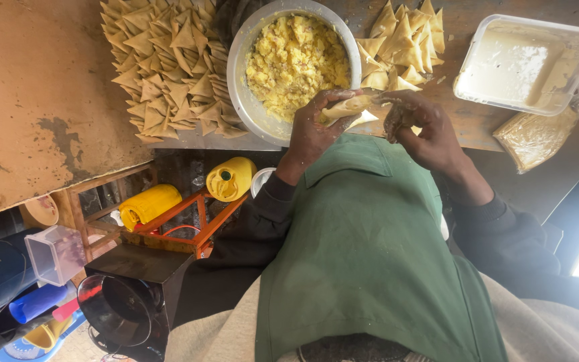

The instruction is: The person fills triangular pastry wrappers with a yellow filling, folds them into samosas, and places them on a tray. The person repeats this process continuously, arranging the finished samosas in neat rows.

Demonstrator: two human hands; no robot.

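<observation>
My left hand [313, 134] is closed around a pale pastry cone [346, 107] and holds it just over the near rim of a metal bowl [238, 74]. The fingertips of my right hand [423, 127] pinch the cone's right end. Yellow mashed filling [296, 60] fills the bowl. Several folded triangular pastries lie in a big pile [169, 67] left of the bowl. A smaller pile [403, 47] lies to the bowl's right, just beyond my hands.
A clear plastic tub of white paste [524, 64] stands at the table's right, with a bag of pastry sheets [534, 137] beside it. Below the table edge are two yellow jerrycans [230, 177] [149, 204], an orange metal frame [196, 224] and a black pot [118, 308].
</observation>
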